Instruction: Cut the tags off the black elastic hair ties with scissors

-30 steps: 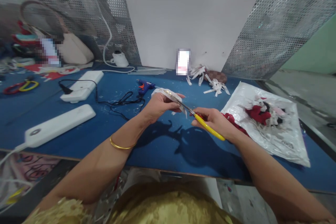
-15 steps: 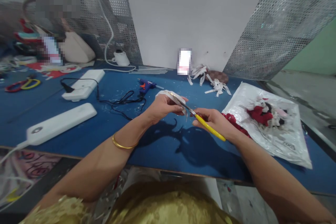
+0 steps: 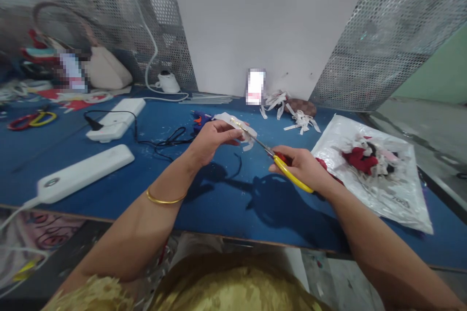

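Note:
My left hand (image 3: 209, 138) is closed on a strip of white ribbon (image 3: 237, 127), held above the blue table (image 3: 219, 194). My right hand (image 3: 301, 167) grips yellow-handled scissors (image 3: 280, 164). Their blades point up and left and meet the ribbon just right of my left fingers. A gold bangle (image 3: 162, 199) circles my left wrist. Behind my right hand lies some red fabric (image 3: 324, 165), partly hidden.
A blue glue gun (image 3: 200, 117) with a black cord (image 3: 168, 141) lies behind my left hand. White power strips (image 3: 82, 172) sit at left. At right, a plastic bag (image 3: 379, 175) bears red and white scraps. Ribbon cuttings (image 3: 292, 112) lie by a white board (image 3: 262, 34).
My left hand has lifted and moved back and left with the ribbon. The scissors followed, their blades now reaching further up toward the ribbon.

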The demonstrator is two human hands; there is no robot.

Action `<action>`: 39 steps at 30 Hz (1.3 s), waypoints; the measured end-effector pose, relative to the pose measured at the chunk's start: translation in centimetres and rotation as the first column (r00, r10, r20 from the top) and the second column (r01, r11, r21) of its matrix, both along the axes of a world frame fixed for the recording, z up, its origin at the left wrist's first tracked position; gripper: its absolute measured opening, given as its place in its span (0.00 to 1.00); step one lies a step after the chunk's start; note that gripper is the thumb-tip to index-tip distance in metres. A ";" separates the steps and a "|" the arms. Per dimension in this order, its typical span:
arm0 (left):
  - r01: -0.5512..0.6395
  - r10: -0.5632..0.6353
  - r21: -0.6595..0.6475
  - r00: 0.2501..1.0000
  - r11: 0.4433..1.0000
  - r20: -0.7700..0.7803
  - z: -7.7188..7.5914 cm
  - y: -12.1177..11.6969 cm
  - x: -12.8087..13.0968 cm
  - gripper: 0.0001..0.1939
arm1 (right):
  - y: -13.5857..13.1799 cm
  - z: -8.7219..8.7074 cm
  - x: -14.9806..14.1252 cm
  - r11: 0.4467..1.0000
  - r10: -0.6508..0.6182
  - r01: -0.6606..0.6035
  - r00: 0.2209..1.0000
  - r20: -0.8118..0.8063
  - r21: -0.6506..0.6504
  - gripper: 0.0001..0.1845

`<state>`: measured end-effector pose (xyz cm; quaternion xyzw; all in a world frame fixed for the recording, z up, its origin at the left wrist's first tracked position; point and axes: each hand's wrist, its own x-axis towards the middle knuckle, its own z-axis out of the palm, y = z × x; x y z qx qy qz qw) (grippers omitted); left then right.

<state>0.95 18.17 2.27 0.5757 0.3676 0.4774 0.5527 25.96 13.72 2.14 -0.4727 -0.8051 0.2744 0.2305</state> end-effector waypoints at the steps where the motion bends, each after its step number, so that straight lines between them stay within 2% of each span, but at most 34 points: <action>1: 0.005 -0.005 -0.005 1.000 1.000 0.013 0.0 0.0 0.0 0.18 | 0.0 0.1 0.0 1.000 -0.002 0.002 1.000 0.009 0.006 0.19; 5: 0.022 -0.020 -0.023 0.998 0.999 0.061 -0.2 0.0 0.1 0.17 | -0.2 0.2 -0.2 0.999 -0.017 0.016 0.999 0.045 0.034 0.20; 16: -0.037 0.040 -0.032 0.996 0.999 0.076 -0.4 0.1 0.4 0.14 | -0.2 0.0 -0.3 1.000 0.002 -0.002 1.000 0.031 0.016 0.16; 26: 0.010 -0.007 -0.036 0.998 0.999 0.064 -1.0 0.0 0.8 0.19 | -0.3 -0.6 -0.6 0.998 0.018 -0.020 0.999 -0.031 -0.065 0.15; 35: 0.003 0.002 -0.052 0.995 0.999 0.095 -0.8 -0.1 0.8 0.16 | -0.3 -0.6 -0.4 0.998 0.040 -0.043 0.997 -0.062 -0.048 0.16; 39: 0.038 -0.034 -0.069 0.997 0.997 0.069 -0.9 -0.3 1.0 0.15 | -0.4 -0.6 -0.6 0.998 0.027 -0.030 0.999 -0.041 -0.058 0.16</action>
